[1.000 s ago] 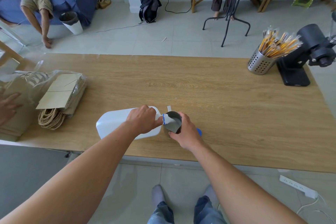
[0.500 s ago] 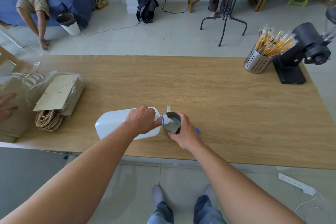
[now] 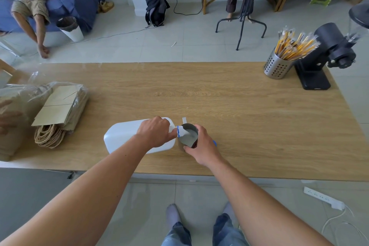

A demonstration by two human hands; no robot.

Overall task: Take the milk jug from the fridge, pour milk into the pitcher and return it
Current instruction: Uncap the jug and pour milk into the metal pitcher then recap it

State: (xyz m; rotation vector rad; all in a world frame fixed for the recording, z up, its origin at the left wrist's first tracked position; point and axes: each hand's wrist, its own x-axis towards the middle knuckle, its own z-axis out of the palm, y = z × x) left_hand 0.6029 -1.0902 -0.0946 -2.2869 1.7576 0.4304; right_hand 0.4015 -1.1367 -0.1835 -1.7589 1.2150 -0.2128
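One milk jug (image 3: 127, 138), one pitcher (image 3: 187, 135), two bare hands at work on the long wooden desk (image 3: 239, 116). The left hand (image 3: 154, 131) comes in over the near edge with the forearm stretched forward, knuckles up, its grip wrapped tight round the jug's handle end near the neck; the jug lies tipped almost flat, base pointing left, blue-ringed mouth over the pitcher's rim, and a white stream runs into the cup. The right hand (image 3: 203, 149) curls round the pitcher's right side from the near edge — fingers closed on its wall, thumb on the near rim — holding it upright on the desk, a little way in from the front edge, about the middle of its length. The jug is smooth, opaque white plastic, boxy with rounded corners; the pitcher is a small round steel cup, dull grey inside with milk pooled at the bottom. A bit of blue (image 3: 214, 143) peeks out just behind the right hand, too hidden to tell what it is. Far right stands one perforated metal holder (image 3: 276, 68) packed with wrapped yellow straws, beside one matte black grinder (image 3: 327, 50); at the left, a pile of brown paper bags (image 3: 58, 110) with twisted cord handles, partly in clear plastic
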